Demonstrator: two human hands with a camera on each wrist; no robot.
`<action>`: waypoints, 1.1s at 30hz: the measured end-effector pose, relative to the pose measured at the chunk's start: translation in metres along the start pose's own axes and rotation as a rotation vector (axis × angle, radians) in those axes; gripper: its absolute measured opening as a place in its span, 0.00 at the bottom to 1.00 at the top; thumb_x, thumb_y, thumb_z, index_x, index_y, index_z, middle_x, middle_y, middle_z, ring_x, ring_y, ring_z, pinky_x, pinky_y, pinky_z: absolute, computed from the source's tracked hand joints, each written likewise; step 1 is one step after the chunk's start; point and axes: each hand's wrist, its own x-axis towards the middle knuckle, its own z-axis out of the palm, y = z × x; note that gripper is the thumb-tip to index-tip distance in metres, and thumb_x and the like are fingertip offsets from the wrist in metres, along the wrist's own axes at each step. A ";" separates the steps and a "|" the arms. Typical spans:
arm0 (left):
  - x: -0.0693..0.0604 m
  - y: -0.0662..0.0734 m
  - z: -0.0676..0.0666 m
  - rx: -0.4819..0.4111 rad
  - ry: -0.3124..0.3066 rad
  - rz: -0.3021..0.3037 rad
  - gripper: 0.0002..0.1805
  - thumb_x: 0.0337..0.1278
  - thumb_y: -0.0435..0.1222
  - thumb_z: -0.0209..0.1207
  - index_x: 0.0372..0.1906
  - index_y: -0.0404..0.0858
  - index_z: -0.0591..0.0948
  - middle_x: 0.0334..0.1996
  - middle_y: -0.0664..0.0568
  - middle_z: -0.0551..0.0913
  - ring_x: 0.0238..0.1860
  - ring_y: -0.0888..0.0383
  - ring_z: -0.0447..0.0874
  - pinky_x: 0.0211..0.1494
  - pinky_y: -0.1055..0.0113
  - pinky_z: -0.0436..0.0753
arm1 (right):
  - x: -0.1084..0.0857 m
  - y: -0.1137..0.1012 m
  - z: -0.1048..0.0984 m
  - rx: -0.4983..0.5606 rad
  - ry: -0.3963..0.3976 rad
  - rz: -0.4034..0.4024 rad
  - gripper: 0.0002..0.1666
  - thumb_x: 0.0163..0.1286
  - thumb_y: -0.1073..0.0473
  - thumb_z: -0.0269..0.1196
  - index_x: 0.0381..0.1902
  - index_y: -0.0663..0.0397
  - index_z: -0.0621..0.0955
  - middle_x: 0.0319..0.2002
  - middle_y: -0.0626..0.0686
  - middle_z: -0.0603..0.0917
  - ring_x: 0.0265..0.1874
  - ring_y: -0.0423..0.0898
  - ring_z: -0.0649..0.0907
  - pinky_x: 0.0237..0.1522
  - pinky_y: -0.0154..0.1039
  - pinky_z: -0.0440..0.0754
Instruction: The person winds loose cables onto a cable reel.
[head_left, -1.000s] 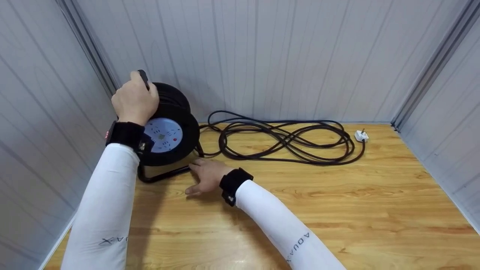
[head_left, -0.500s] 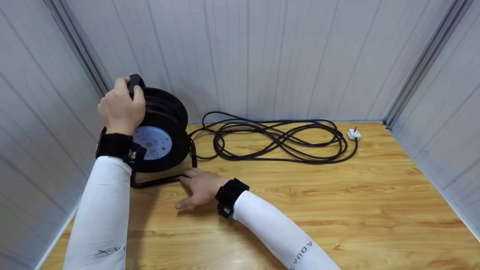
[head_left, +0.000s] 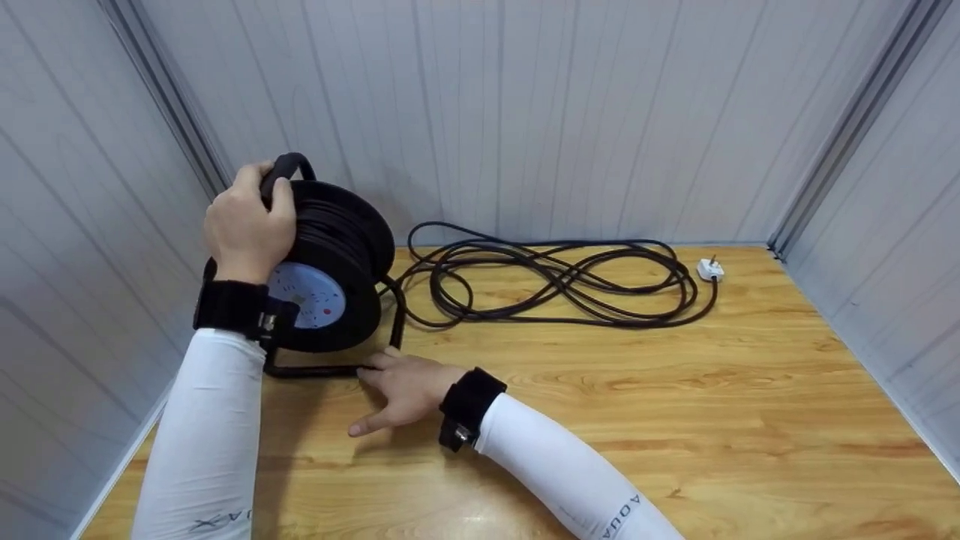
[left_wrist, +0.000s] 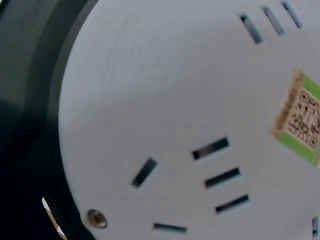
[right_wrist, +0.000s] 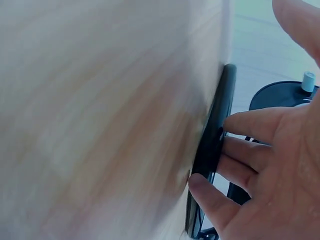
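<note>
A black cable reel (head_left: pixel 358 225) stands on its tube frame at the left of the table, cable wound on its drum. My left hand (head_left: pixel 247 225) grips the handle (head_left: pixel 279 174) on top. In the left wrist view the pale socket panel (left_wrist: pixel 150 90) fills most of the picture; the left hand does not show there. My right hand (head_left: pixel 405 386), fingers spread, touches the front bar (head_left: pixel 319 371) of the frame. The right wrist view shows its fingertips against the black bar (right_wrist: pixel 214 135), thumb held away from it.
Loose black cable (head_left: pixel 517 311) lies in several loops right of the reel, ending in a white plug (head_left: pixel 709 269). Pale panel walls (head_left: pixel 540 120) stand behind and on both sides of the wooden table (head_left: pixel 675 420).
The reel has turned in its place, its front bar now lying more level across the view and nearer me. Both hands have moved with it, and the cable beside it has shifted slightly.
</note>
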 end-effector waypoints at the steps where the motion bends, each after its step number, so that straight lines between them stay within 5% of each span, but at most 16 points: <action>1: 0.000 0.001 0.000 -0.010 0.001 0.007 0.26 0.83 0.45 0.52 0.69 0.33 0.84 0.61 0.35 0.89 0.54 0.27 0.89 0.58 0.33 0.83 | -0.001 0.001 -0.001 0.010 0.001 -0.010 0.63 0.74 0.15 0.57 0.89 0.51 0.62 0.89 0.52 0.58 0.88 0.51 0.55 0.85 0.40 0.54; 5: 0.000 0.004 -0.002 -0.026 -0.004 0.006 0.26 0.83 0.45 0.53 0.70 0.33 0.84 0.62 0.36 0.89 0.56 0.28 0.89 0.59 0.35 0.83 | -0.008 0.013 -0.004 0.085 0.016 -0.055 0.59 0.78 0.21 0.60 0.89 0.52 0.63 0.89 0.54 0.60 0.88 0.52 0.57 0.86 0.43 0.54; 8: 0.000 0.006 -0.002 -0.025 -0.011 -0.006 0.26 0.84 0.45 0.53 0.71 0.34 0.84 0.63 0.37 0.89 0.56 0.29 0.90 0.60 0.35 0.83 | -0.012 0.031 -0.009 0.148 0.098 -0.058 0.49 0.82 0.30 0.63 0.86 0.54 0.68 0.84 0.56 0.69 0.83 0.52 0.68 0.83 0.46 0.64; 12: 0.002 0.008 0.000 -0.034 -0.025 -0.014 0.27 0.84 0.46 0.52 0.72 0.35 0.83 0.63 0.37 0.88 0.57 0.30 0.89 0.61 0.36 0.83 | -0.013 0.062 -0.018 0.156 0.306 0.066 0.35 0.83 0.40 0.66 0.76 0.55 0.79 0.69 0.55 0.84 0.66 0.52 0.84 0.69 0.49 0.81; 14: 0.002 0.008 0.001 -0.039 -0.029 -0.017 0.27 0.84 0.47 0.51 0.72 0.35 0.83 0.64 0.37 0.88 0.57 0.30 0.89 0.61 0.36 0.83 | -0.012 0.077 -0.021 0.125 0.347 0.154 0.33 0.83 0.41 0.67 0.74 0.55 0.80 0.64 0.54 0.84 0.61 0.52 0.85 0.65 0.49 0.84; 18: 0.001 0.006 0.001 -0.039 -0.032 -0.029 0.27 0.84 0.47 0.52 0.73 0.36 0.83 0.64 0.37 0.88 0.59 0.30 0.89 0.63 0.36 0.83 | -0.012 0.095 -0.019 -0.032 0.281 0.202 0.35 0.81 0.42 0.68 0.76 0.57 0.79 0.65 0.56 0.83 0.64 0.54 0.84 0.69 0.50 0.82; 23: 0.000 0.004 -0.004 -0.032 -0.031 -0.032 0.27 0.85 0.47 0.52 0.73 0.37 0.82 0.65 0.38 0.88 0.60 0.31 0.89 0.64 0.36 0.82 | -0.017 0.098 -0.015 -0.175 0.274 0.140 0.21 0.81 0.46 0.68 0.57 0.58 0.85 0.54 0.57 0.85 0.57 0.56 0.85 0.62 0.52 0.84; 26: 0.000 0.004 -0.005 -0.028 -0.029 -0.026 0.27 0.85 0.47 0.52 0.73 0.36 0.82 0.65 0.39 0.88 0.59 0.31 0.89 0.64 0.36 0.82 | -0.029 0.102 -0.016 -0.170 0.279 0.146 0.15 0.83 0.49 0.68 0.46 0.57 0.85 0.47 0.56 0.87 0.49 0.56 0.87 0.56 0.53 0.87; 33: 0.002 0.003 -0.002 -0.022 -0.034 -0.031 0.27 0.84 0.47 0.52 0.72 0.36 0.82 0.66 0.39 0.87 0.61 0.31 0.88 0.65 0.36 0.81 | -0.080 0.119 -0.014 -0.029 0.229 0.118 0.09 0.82 0.51 0.69 0.49 0.50 0.87 0.42 0.49 0.89 0.42 0.49 0.88 0.50 0.50 0.88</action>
